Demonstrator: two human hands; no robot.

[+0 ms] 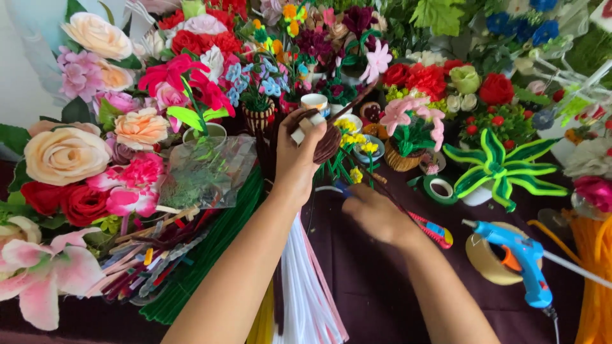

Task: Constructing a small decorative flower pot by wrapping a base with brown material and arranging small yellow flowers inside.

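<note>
1. Two bare hands work over a bench covered in dark purple cloth and crowded with artificial flowers.
2. The left hand is raised, its grip closed around a brown pipe-cleaner coil with a small white piece pinched at the thumb; the coil sits at the fingertips, above the middle of the bench.
3. The right hand lies lower, just right of the left wrist, fingers curled down; what its grip has hold of cannot be told, though a thin brown strand runs from it up toward the coil.
4. Just beside the right wrist lies a red cutter with a yellow and blue end.
5. A blue hot glue gun rests on a roll of tan tape at the right.
6. A green striped pipe-cleaner plant in a white pot stands behind it, with a roll of green tape near it.
7. Bundles of pipe cleaners fan out under the left forearm: green, white and pink.
8. Large fabric roses in cream, red and pink fill the left side.
9. A clear plastic bag lies among them.
</note>
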